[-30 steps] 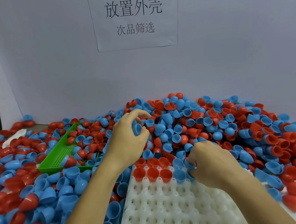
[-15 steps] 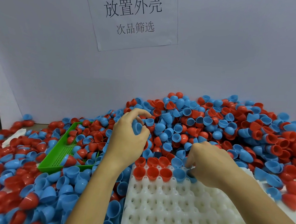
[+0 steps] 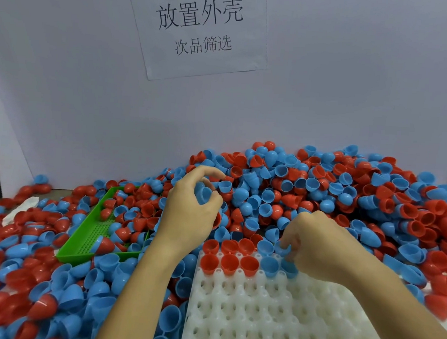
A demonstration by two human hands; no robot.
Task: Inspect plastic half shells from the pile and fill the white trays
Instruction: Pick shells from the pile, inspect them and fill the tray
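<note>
A large pile of red and blue half shells (image 3: 334, 198) covers the table's far side and right. The white tray (image 3: 259, 317) lies in front of me; its far rows hold several red shells (image 3: 229, 262) and a few blue ones (image 3: 268, 264). My left hand (image 3: 190, 214) hovers over the pile just left of the tray and grips a blue shell (image 3: 203, 194) between curled fingers and thumb. My right hand (image 3: 315, 247) sits at the tray's far edge, its fingertips pinching a blue shell (image 3: 283, 249) down at the pockets.
A green perforated tray (image 3: 90, 239) with several shells in it lies to the left, half buried. More loose shells (image 3: 37, 275) cover the near left. A white board with a printed paper sign (image 3: 200, 27) stands behind the pile. A crumpled white scrap (image 3: 20, 208) lies far left.
My right hand has shifted slightly along the tray's far edge with its blue shell. My left hand stays in place holding its blue shell.
</note>
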